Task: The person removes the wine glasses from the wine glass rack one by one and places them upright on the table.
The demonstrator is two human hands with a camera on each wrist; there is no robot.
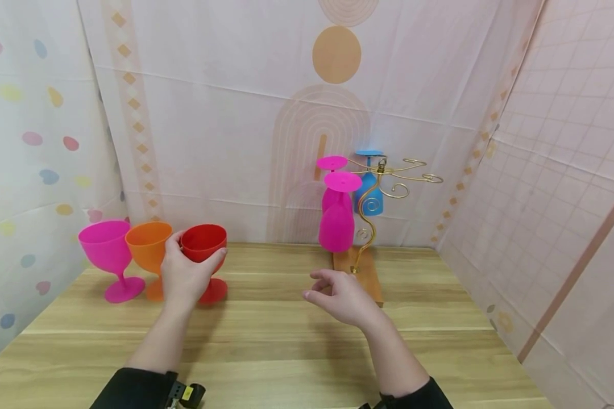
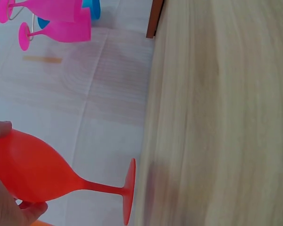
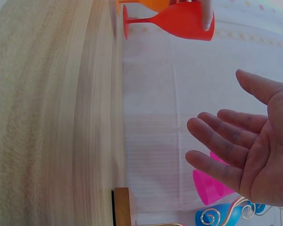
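Observation:
My left hand (image 1: 183,278) grips a red plastic goblet (image 1: 203,243) round its bowl, thumb on one side and fingers on the other. The left wrist view shows the goblet (image 2: 37,169) upright, its foot close over the tabletop. Just left of it stand an orange goblet (image 1: 147,244), partly hidden by the hand, and a magenta goblet (image 1: 104,250). My right hand (image 1: 345,298) holds nothing; its fingers are spread and relaxed in the right wrist view. It hovers in front of a gold wire glass rack (image 1: 372,227) with a wooden base (image 1: 372,281).
Two magenta goblets (image 1: 336,230) hang upside down on the rack's left side, one behind the other. A blue goblet (image 1: 369,199) hangs behind them. Bare wire arms (image 1: 414,177) reach out to the right. Patterned cloth (image 1: 210,142) rises behind the wooden table (image 1: 266,341).

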